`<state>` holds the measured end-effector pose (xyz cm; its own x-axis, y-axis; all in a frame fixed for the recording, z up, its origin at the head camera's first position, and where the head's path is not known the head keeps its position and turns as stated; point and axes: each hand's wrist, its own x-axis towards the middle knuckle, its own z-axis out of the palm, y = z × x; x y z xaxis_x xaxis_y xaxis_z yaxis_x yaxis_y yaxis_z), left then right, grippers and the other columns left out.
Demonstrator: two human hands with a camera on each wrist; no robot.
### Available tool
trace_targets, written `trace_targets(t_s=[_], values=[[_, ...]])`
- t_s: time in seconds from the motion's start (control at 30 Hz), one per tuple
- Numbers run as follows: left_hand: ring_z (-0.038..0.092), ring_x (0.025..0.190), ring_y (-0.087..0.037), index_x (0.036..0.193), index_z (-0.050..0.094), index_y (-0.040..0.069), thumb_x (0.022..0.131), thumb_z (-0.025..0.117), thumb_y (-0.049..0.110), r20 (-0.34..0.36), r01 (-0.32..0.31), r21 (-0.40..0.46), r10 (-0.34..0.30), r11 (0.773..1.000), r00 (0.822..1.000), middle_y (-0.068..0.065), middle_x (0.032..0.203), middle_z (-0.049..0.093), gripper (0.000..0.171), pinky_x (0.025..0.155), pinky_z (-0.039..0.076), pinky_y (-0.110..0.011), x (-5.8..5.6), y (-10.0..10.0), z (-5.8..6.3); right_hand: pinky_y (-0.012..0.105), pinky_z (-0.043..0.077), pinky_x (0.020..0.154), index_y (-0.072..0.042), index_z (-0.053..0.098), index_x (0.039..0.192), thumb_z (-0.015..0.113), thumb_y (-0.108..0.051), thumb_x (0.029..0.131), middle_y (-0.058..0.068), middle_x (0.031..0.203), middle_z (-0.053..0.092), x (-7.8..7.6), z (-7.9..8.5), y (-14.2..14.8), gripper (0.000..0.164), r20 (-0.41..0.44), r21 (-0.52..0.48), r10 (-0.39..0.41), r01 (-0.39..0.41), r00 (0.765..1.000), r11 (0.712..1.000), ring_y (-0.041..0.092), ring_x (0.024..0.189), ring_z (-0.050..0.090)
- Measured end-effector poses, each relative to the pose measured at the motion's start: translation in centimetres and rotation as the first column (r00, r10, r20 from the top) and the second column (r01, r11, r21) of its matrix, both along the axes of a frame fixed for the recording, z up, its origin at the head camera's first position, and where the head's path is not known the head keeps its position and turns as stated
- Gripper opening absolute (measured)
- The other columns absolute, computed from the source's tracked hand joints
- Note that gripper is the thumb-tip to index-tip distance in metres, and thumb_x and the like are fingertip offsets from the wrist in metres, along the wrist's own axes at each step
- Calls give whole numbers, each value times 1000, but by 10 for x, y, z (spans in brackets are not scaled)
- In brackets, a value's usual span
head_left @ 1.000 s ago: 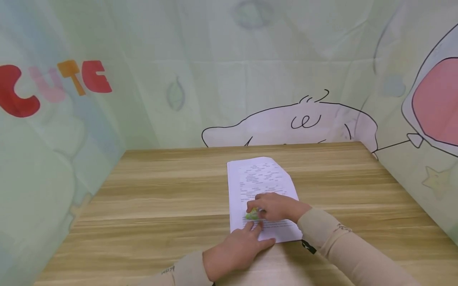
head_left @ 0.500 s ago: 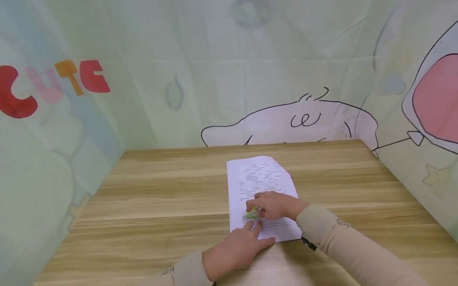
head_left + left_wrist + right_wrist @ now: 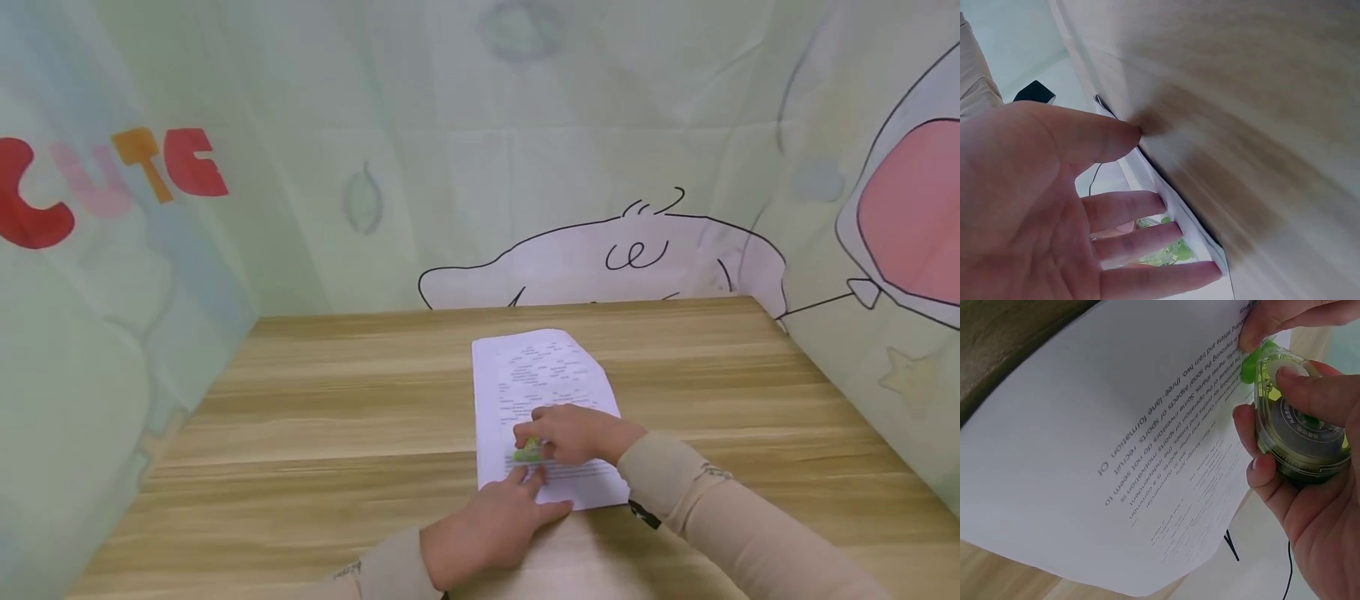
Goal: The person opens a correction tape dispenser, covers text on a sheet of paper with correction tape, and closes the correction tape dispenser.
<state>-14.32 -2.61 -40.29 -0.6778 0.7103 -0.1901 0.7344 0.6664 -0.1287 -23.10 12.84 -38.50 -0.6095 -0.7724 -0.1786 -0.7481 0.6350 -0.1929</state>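
Observation:
A white printed sheet [image 3: 551,379] lies on the table, its upper right corner cut off at a slant. My right hand [image 3: 576,433] pinches a green, see-through correction tape dispenser [image 3: 1300,440] between thumb and fingers. The dispenser's green tip [image 3: 1250,365] is right at the lines of text. Spread out at the sheet's lower edge, my left hand [image 3: 491,525] has its fingertips resting on the paper just below the dispenser. In the left wrist view that hand [image 3: 1054,194] shows nearly straight fingers, with part of the dispenser [image 3: 1169,253] visible behind them.
The wooden table [image 3: 337,400] extends around the paper on every side. A pale cartoon-printed cloth [image 3: 300,167] hangs behind it and at both sides. A dark object [image 3: 645,514] is at the underside of the right sleeve.
The whole head view shifts a little to the left. Both hands, the dispenser and the paper keep their places relative to one another.

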Motion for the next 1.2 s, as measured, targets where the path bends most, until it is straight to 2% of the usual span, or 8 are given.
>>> trace_targets(t_s=[0.13,0.8,1.2], values=[[44,126,-27,132,41,48,75,70,24,12,-12,-17,12,1000,1000,-2,140,44,68,74,53,-37,-1,0,-1,25,41,69,-26,56,102,56,-5,83,-5,84,53,-1,-1,-1,29,-10,-1,7,-7,1000,1000,9,70,45],[44,126,-27,133,41,47,76,68,23,19,-11,7,11,1000,1000,-5,142,42,68,77,53,-37,0,0,2,27,44,71,-25,57,102,56,-4,84,-3,89,56,3,3,5,27,-5,-8,-11,10,1000,1000,10,73,50],[46,124,-27,133,41,47,78,66,25,-9,-9,9,9,1000,1000,-6,141,44,64,77,53,-36,2,0,-2,29,44,71,-24,57,101,55,-1,81,-1,87,56,1,0,12,31,-17,-16,-9,9,1000,1000,11,73,50]])
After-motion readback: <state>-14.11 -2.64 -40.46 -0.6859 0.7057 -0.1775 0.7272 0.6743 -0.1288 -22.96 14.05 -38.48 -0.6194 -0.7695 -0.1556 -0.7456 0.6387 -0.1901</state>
